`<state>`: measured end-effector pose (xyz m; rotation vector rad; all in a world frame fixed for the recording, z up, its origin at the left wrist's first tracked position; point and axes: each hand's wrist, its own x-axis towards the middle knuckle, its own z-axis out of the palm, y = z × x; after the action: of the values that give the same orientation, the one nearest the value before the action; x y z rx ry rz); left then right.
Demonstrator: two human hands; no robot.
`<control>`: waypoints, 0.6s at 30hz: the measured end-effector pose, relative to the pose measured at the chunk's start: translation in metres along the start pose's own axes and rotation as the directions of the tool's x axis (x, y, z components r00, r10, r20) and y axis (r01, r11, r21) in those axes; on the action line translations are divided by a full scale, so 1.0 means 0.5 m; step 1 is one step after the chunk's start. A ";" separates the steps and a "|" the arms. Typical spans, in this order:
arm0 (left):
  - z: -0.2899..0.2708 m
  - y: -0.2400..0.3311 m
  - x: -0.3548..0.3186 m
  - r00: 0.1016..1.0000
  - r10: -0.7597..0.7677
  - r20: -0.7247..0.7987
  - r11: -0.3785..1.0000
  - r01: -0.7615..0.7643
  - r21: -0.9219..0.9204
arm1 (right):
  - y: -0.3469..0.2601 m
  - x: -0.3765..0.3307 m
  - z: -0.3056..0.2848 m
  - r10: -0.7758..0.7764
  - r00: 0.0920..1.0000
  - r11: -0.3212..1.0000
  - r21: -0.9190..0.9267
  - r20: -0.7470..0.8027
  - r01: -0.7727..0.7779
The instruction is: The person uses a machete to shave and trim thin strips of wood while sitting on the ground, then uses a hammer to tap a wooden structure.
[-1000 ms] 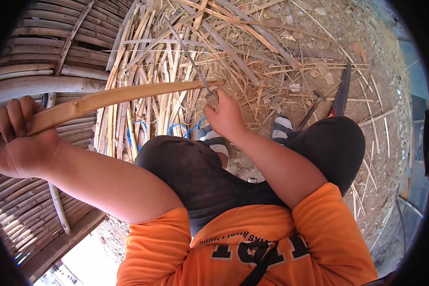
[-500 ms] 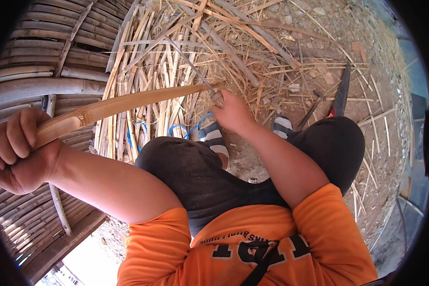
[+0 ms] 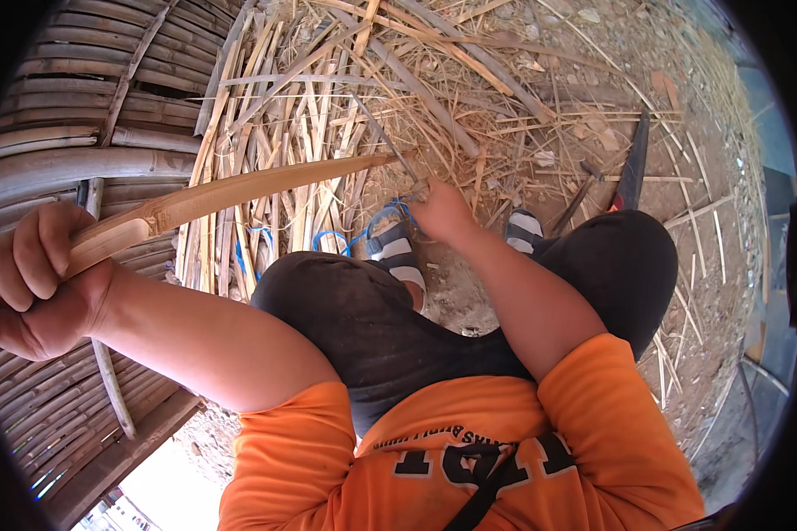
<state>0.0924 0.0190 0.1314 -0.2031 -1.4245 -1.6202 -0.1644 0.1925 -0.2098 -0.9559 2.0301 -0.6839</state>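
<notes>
My left hand (image 3: 49, 279) is wrapped round the near end of a split bamboo strip (image 3: 248, 194) at the far left. The strip slants up to the right and tapers toward its far tip, with a node ridge close to my hand. My right hand (image 3: 445, 215) is closed on the handle of a thin knife (image 3: 379, 132). Its narrow blade points up and left, crossing the strip's far tip; whether it bites into the bamboo I cannot tell. My fingers hide most of the knife's handle.
A heap of split bamboo strips (image 3: 314, 124) lies ahead, with blue cord (image 3: 332, 241) by my left sandal (image 3: 397, 252). A bamboo slat wall (image 3: 53, 164) stands at left. A dark, long blade-like tool (image 3: 633, 168) lies beyond my right knee, among shavings.
My right hand has moved a little to the right and down, drawing the knife with it along the strip's far tip. The left hand and the strip stay almost still.
</notes>
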 end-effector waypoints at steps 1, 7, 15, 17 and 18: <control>-0.004 0.002 0.000 1.000 0.010 -0.007 1.000 -0.009 0.016 | -0.033 -0.007 -0.008 -0.035 0.999 0.998 0.050 -0.027 0.036; -0.010 0.009 -0.003 1.000 0.023 0.021 0.999 -0.023 0.038 | -0.115 -0.051 -0.028 -0.258 0.966 0.951 0.184 0.030 0.248; -0.021 0.010 -0.006 0.997 0.059 -0.041 0.996 -0.056 0.072 | -0.002 0.018 -0.026 -0.014 0.995 0.995 -0.095 0.103 0.024; -0.005 0.001 0.001 0.998 0.015 0.059 1.000 -0.014 -0.010 | -0.061 0.009 -0.051 -0.122 0.991 0.993 -0.002 0.050 0.122; 0.000 -0.002 0.001 0.994 -0.014 0.107 0.998 0.020 -0.051 | -0.100 -0.006 -0.064 -0.186 0.982 0.980 0.078 0.006 0.185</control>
<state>0.0911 0.0187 0.1311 -0.3124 -1.4687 -1.6831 -0.1700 0.1706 -0.1550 -1.1114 1.9039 -0.8467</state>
